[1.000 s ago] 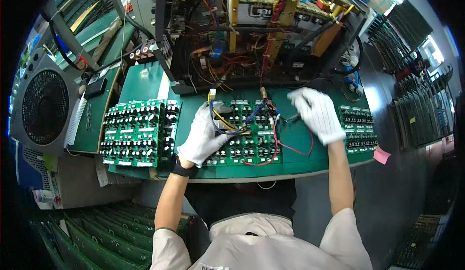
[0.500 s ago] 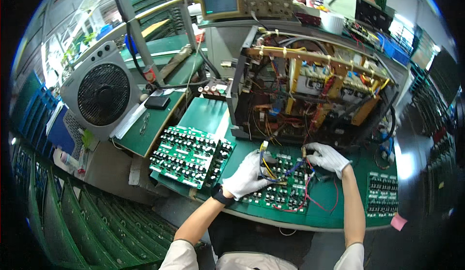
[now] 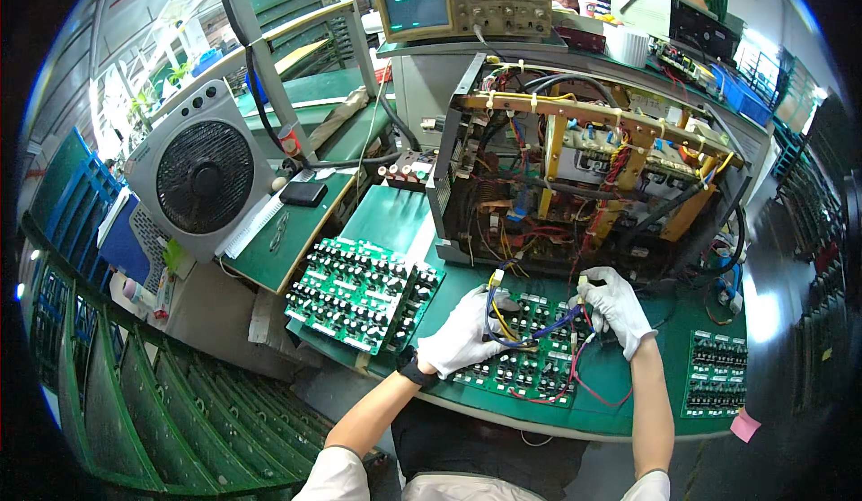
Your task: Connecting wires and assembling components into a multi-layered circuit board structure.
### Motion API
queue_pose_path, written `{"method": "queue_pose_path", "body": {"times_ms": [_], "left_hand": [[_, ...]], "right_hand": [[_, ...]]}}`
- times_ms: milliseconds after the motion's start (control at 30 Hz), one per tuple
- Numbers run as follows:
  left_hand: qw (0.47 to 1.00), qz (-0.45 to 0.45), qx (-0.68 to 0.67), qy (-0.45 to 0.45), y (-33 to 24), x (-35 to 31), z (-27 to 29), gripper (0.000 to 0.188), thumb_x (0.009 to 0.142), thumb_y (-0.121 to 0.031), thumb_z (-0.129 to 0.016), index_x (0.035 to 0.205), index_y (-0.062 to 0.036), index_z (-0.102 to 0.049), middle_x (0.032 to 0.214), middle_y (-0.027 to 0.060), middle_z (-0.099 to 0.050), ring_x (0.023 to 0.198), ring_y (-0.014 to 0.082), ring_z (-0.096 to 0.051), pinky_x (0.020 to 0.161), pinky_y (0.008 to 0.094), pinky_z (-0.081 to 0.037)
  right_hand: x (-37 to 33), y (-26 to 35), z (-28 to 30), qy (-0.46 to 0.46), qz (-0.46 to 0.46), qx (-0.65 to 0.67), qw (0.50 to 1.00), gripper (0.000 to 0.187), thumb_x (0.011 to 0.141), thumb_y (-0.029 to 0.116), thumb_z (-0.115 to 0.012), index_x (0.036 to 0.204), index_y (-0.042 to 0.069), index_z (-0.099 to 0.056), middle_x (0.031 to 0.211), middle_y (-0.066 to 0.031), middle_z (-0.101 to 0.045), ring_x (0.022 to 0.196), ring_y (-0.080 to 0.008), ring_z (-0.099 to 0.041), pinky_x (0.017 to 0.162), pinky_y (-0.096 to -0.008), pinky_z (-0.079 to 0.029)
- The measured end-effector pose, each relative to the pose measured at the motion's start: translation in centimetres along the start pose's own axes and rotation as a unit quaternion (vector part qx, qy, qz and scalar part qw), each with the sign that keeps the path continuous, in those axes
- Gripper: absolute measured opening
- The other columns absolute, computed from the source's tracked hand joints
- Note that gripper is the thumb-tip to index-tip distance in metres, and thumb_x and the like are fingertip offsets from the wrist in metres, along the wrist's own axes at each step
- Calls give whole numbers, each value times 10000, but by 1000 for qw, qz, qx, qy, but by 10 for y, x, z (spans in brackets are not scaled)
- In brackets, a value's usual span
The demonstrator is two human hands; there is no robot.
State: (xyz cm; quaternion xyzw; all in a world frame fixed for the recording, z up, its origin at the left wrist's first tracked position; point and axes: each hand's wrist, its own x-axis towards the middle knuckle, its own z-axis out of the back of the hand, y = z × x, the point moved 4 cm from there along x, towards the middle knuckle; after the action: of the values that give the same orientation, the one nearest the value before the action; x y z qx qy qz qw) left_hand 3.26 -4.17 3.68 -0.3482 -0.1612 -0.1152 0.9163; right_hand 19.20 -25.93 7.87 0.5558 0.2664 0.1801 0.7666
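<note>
My left hand (image 3: 460,335), in a white glove, curls over a green circuit board (image 3: 530,375) on the bench, around a bundle of blue and yellow wires (image 3: 493,314). A white plug (image 3: 496,277) sticks up at the top of this bundle. Also gloved, my right hand (image 3: 618,308) pinches a small pale connector (image 3: 583,280) just above the board's far right corner. Blue wires run between the two hands, and a thin red wire (image 3: 584,380) loops down over the board's right side. The undersides of the left fingers are hidden.
An opened machine chassis (image 3: 575,178) full of wiring stands right behind my hands. Stacked circuit boards (image 3: 350,294) lie at left, another board (image 3: 716,373) at right. Behind are an oscilloscope (image 3: 462,7) and a fan (image 3: 205,171); a green rack (image 3: 171,411) stands lower left.
My right hand has turned and dropped slightly, and the pale connector now shows at its fingertips. My left hand stays with the wire bundle. The whole view has shifted a little.
</note>
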Motion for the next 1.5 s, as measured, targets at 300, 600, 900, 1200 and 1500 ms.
{"method": "queue_pose_path", "body": {"times_ms": [300,600,900,1200,1500], "left_hand": [[996,-32,86,-7,-9,7,4,699,790,-242,-862,1346,-3,-511,1285,178,-586,1196,314,-590,1011,408,-479],[999,34,-12,-12,3,7,1,745,758,-96,-868,1375,12,-464,1250,139,-624,1116,230,-633,994,359,-498],[1000,15,-15,8,-4,2,-1,616,798,-347,-823,1287,-38,-612,1344,200,-539,1283,391,-471,1123,463,-355],[999,-33,22,11,0,5,0,601,803,-298,-818,1298,-36,-600,1332,168,-572,1278,371,-475,1134,459,-343],[1000,-2,4,2,-4,6,2,597,801,-312,-815,1290,-38,-611,1305,195,-577,1280,395,-478,1125,463,-354]], "right_hand": [[1,-5,-2,-6,92,52,994,498,921,218,-699,1336,-10,-546,969,-90,-691,883,-150,-688,782,-297,-545],[4,-9,-7,-13,79,127,989,447,937,172,-678,1336,16,-551,918,-41,-677,690,-48,-574,529,-205,-449],[-1,-20,-8,-93,76,97,988,353,930,160,-688,1226,4,-574,733,-55,-685,511,-61,-507,485,-226,-407],[9,-24,-9,-69,100,133,984,292,941,145,-662,1189,14,-582,768,-51,-692,522,-45,-512,482,-200,-391],[4,-19,-9,-71,92,80,990,367,966,180,-643,1264,-12,-544,796,-54,-697,539,-38,-505,494,-195,-407]]}}
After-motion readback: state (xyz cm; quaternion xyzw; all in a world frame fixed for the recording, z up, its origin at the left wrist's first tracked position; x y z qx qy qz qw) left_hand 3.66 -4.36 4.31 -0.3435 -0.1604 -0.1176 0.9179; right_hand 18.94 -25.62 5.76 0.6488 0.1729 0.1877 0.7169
